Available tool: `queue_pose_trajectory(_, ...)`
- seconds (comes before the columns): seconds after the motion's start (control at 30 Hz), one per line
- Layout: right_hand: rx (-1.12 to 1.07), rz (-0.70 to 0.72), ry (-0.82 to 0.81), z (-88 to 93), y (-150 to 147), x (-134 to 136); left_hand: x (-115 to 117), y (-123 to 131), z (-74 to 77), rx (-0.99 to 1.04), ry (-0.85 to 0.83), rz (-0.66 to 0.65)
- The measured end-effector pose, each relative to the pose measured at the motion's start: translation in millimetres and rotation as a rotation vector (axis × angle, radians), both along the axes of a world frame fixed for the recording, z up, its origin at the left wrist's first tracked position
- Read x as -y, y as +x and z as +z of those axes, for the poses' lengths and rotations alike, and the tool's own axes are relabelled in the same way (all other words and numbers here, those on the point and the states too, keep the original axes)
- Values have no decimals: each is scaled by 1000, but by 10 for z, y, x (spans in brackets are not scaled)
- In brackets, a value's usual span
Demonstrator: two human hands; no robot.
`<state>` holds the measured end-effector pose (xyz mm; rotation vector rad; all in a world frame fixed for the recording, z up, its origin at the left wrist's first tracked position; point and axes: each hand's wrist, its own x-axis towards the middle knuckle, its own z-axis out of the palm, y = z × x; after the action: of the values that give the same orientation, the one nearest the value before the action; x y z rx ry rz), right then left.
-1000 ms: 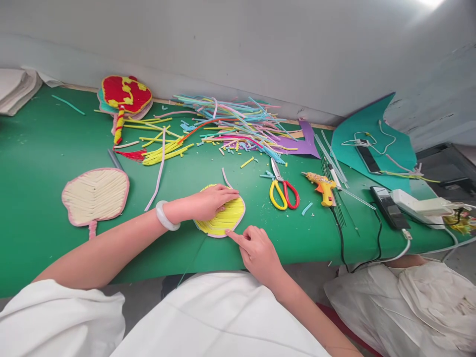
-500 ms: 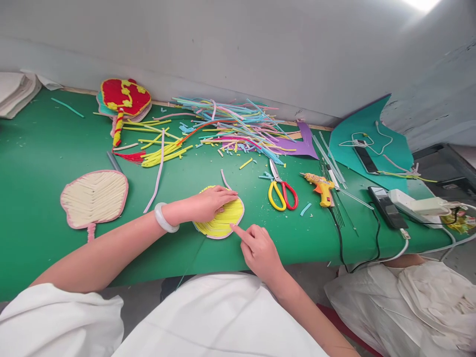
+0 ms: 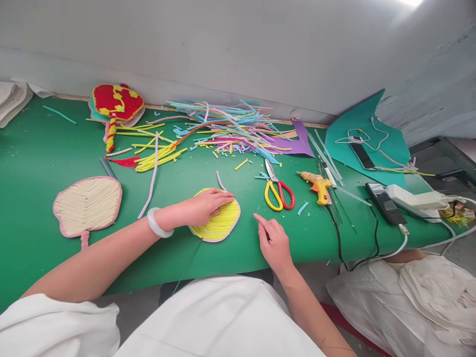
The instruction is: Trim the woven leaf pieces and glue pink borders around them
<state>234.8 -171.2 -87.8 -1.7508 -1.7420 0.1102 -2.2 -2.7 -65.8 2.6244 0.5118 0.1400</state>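
A round fan-shaped piece (image 3: 226, 218), made of yellow pipe cleaners with a pale pink edge, lies on the green table in front of me. My left hand (image 3: 208, 206) rests flat over its upper left part, fingers stretched out together and hiding some of the strips. A loose pink end (image 3: 220, 180) of the edging sticks up past my fingers. To the right of the piece, apart from it, my right hand (image 3: 274, 242) points with its index finger stretched out and the other fingers curled. I see nothing held in it. Scissors (image 3: 277, 191) with yellow and red handles lie beyond it.
A cream fan (image 3: 89, 206) lies at left, a red and yellow fan (image 3: 118, 103) behind it. Pipe cleaners (image 3: 226, 126) are heaped at the back. A yellow glue gun (image 3: 318, 187), phone (image 3: 385, 203) and power strip (image 3: 416, 201) stand right. Another person's white clothing (image 3: 401, 297) shows lower right.
My right hand has moved right, off the edge of the yellow piece, its index fingertip now away from it. My left hand stays on the piece. The whole view has shifted slightly.
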Motion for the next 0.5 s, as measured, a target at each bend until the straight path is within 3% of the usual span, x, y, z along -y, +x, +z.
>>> queue_pose_trajectory(0.5,86,28,60,-10,-24,0,-6,-23,-9,21,-10,-10)
